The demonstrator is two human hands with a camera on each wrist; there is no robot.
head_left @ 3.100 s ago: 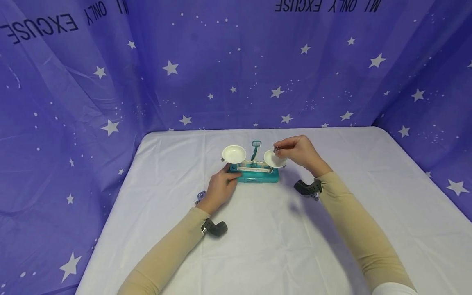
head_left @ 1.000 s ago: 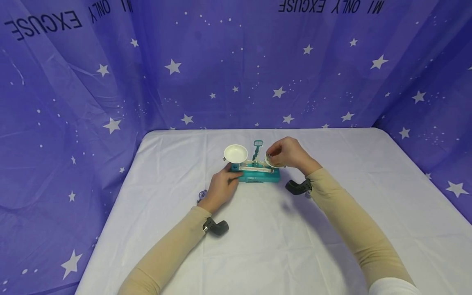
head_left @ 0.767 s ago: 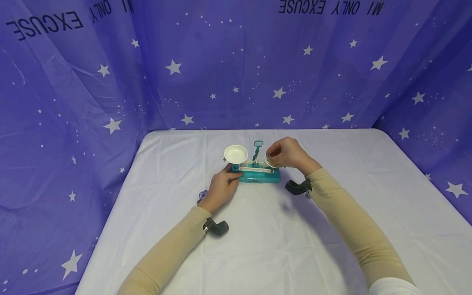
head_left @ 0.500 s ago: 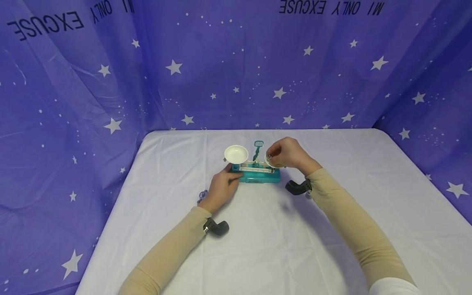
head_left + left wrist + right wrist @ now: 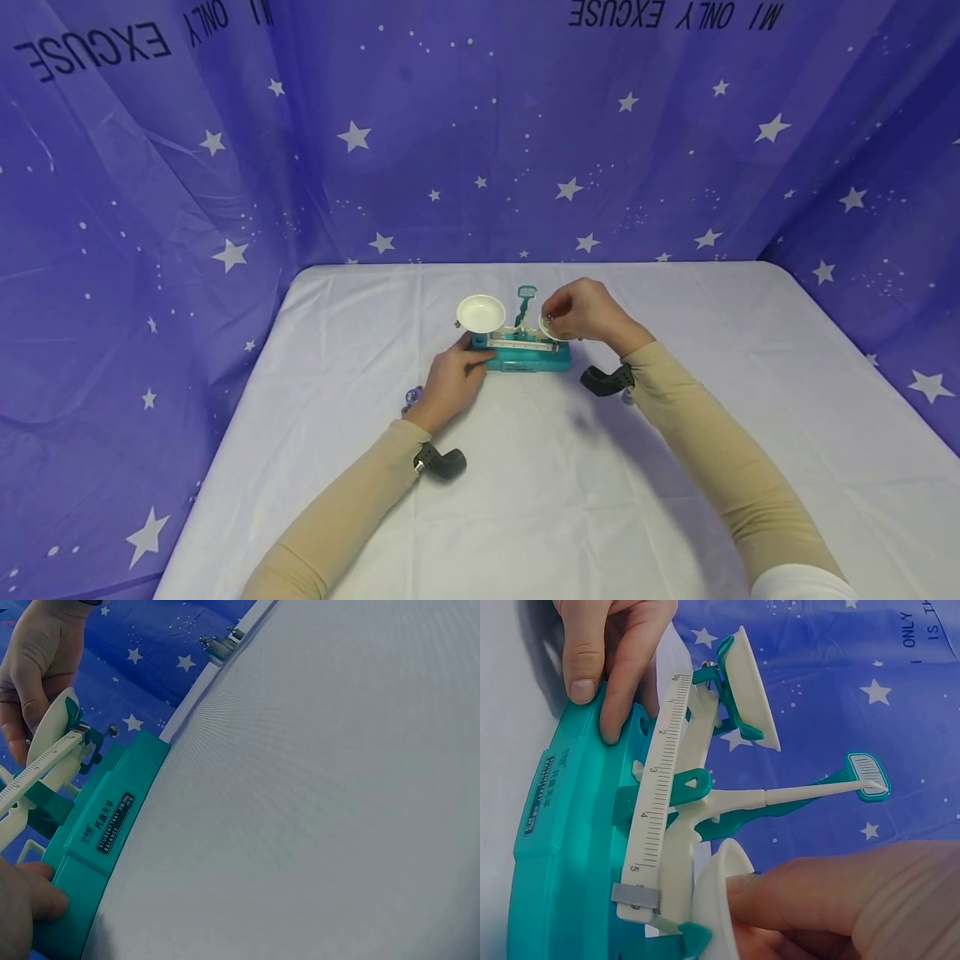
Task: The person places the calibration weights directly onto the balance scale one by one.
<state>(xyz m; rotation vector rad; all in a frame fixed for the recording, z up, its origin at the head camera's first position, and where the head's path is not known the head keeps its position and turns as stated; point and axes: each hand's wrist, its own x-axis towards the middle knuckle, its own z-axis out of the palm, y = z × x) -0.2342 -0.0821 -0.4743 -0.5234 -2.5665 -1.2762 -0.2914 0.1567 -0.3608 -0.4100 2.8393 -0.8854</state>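
Observation:
A green student balance with two white pans stands toward the back of the table. My left hand grips the left end of its base, thumb on the front, as the right wrist view also shows. The left pan holds nothing. My right hand pinches a small metal weight down in the right pan, which it mostly hides. On the ruled beam, a grey slider sits near the 5 mark. The pointer reaches to the small scale plate.
Several metal weights stand on the table to the right of the balance, partly behind the right wrist in the head view. Small shiny bluish round things lie beside my left wrist. A purple star-patterned curtain surrounds the white tabletop.
About three seconds ago my right hand held the weight above the right pan; it has since moved down and left into it. Over the last second both hands stay nearly still.

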